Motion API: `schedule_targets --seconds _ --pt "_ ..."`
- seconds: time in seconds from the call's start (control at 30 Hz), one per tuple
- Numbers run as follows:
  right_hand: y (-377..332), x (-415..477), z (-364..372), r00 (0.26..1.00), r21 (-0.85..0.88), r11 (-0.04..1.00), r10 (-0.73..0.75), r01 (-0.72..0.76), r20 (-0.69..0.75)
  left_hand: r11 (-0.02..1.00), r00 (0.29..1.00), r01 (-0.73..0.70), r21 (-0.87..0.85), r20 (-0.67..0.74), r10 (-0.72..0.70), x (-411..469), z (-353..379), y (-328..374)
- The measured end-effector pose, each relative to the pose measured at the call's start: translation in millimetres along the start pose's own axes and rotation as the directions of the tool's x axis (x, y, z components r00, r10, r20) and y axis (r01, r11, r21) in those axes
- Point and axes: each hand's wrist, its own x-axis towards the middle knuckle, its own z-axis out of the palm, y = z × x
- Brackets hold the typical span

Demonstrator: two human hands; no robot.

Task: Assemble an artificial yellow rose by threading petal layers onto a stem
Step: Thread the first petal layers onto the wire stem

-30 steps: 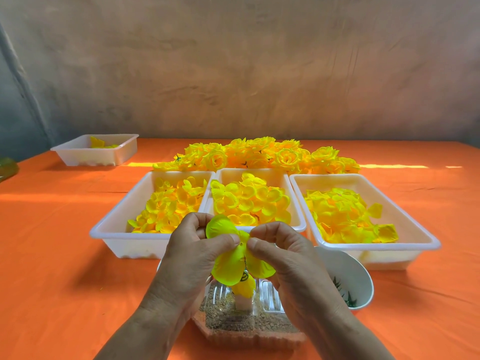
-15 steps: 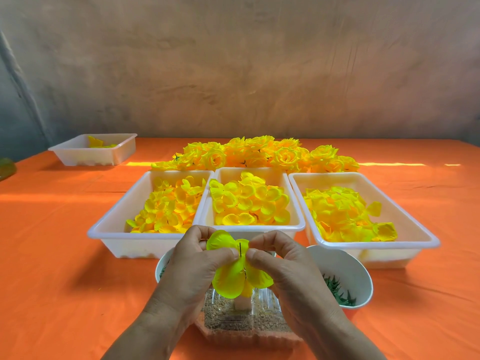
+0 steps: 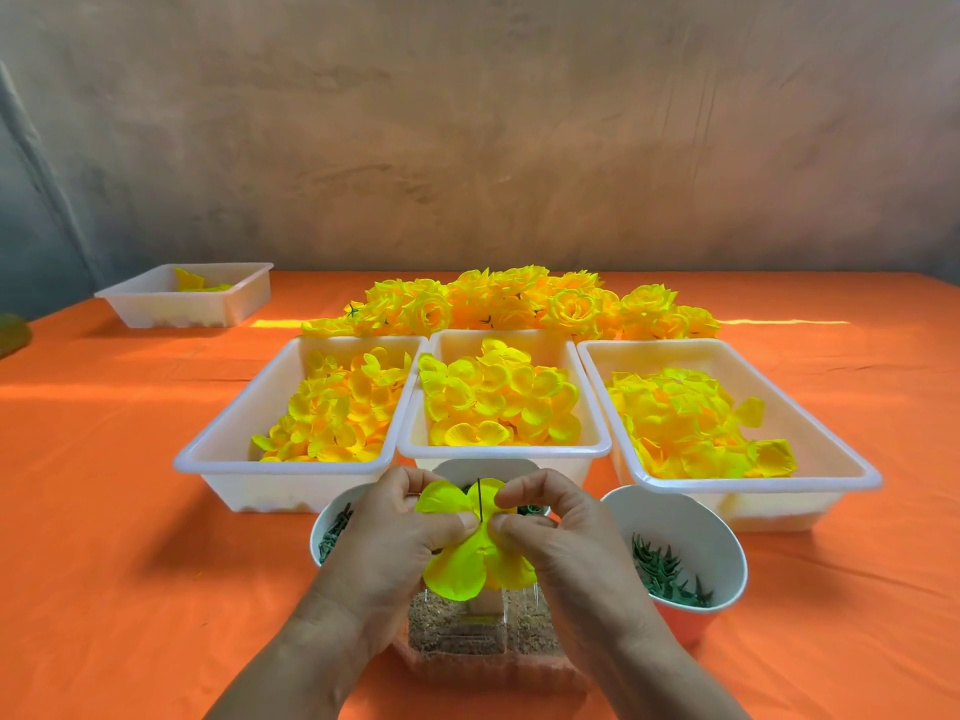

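Observation:
A yellow petal layer (image 3: 460,566) is threaded on a thin dark stem (image 3: 480,500) that pokes up through its middle. My left hand (image 3: 395,543) pinches the layer from the left and my right hand (image 3: 561,537) pinches it from the right, thumbs nearly meeting at the stem. The stem's lower part is hidden behind the petals and hands. It stands over a clear sand-filled holder (image 3: 467,634) near the table's front edge.
Three white trays of loose yellow petals (image 3: 291,459) (image 3: 597,444) (image 3: 852,467) stand behind my hands. Finished yellow roses (image 3: 519,304) are heaped beyond them. White cups with green parts sit at left (image 3: 324,532) and right (image 3: 691,522). A smaller tray (image 3: 244,298) sits far left.
The petal layer has slid down the stem, so more of the dark stem tip now shows above it. Both hands stay pinched on the layer.

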Motion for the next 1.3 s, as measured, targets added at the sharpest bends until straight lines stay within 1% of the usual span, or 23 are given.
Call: schedule_targets --seconds 0.13,0.33,0.43,0.57,0.7,0.8,0.87,0.93,0.97,1.0,1.07,1.1,1.13,1.17,1.23,1.3 --pt "3 0 0 1.0 0.008 1.0 -0.004 0.004 -0.003 0.996 0.998 0.069 -0.063 0.017 -0.068 -1 -1 -2" --pt "4 -1 3 1.0 0.045 0.999 -0.014 0.014 -0.002 0.994 0.996 0.089 -0.07 0.017 -0.088 -3 1 -1" --pt "5 -2 3 1.0 0.037 0.999 -0.009 0.01 -0.015 0.992 0.995 0.095 -0.079 0.013 -0.095 -5 2 0" --pt "11 -2 1 0.999 -0.014 1.0 0.021 -0.022 -0.047 0.997 0.997 0.068 -0.028 -0.034 -0.068 -9 2 -3" --pt "11 -1 4 0.996 -0.164 0.986 -0.034 0.021 -0.078 0.997 0.997 0.061 0.038 -0.048 -0.059 -8 1 -4" --pt "10 -1 1 0.999 -0.13 0.991 0.018 -0.025 -0.049 0.994 0.995 0.097 0.055 -0.021 -0.096 -9 0 -2" --pt "9 -2 -2 0.997 -0.089 0.994 0.062 -0.067 -0.055 0.991 0.991 0.13 0.022 0.008 -0.131 -11 -2 -1" --pt "9 -4 -5 0.994 -0.096 0.992 0.08 -0.087 -0.068 0.988 0.988 0.155 -0.005 0.012 -0.155 -12 -2 -1" --pt "10 -4 -5 0.994 -0.117 0.989 0.084 -0.092 -0.071 0.989 0.99 0.143 0.029 -0.002 -0.143 -13 -3 0" --pt "10 -5 -6 0.994 -0.147 0.985 0.083 -0.093 -0.074 0.987 0.994 0.108 0.117 -0.026 -0.105 -13 -4 0" --pt "9 -7 -10 0.994 -0.242 0.967 0.056 -0.078 -0.096 0.938 0.996 0.002 0.346 -0.083 0.029 -13 -9 4" --pt "9 -8 -13 0.993 -0.311 0.948 0.028 -0.062 -0.114 0.9 0.989 -0.058 0.431 -0.096 0.11 -15 -10 9" --pt "8 -7 -16 0.991 -0.388 0.921 -0.011 -0.042 -0.131 0.868 0.979 -0.128 0.48 -0.081 0.189 -17 -11 14" --pt "7 -7 -19 0.988 -0.469 0.883 -0.053 -0.02 -0.143 0.839 0.965 -0.205 0.504 -0.037 0.258 -20 -10 17" --pt "3 -4 -24 0.98 -0.593 0.805 -0.135 0.023 -0.146 0.763 0.93 -0.347 0.545 0.095 0.355 -24 -5 20" --pt "0 0 -28 0.966 -0.62 0.782 -0.207 0.066 -0.158 0.697 0.894 -0.444 0.564 0.224 0.388 -24 0 18"
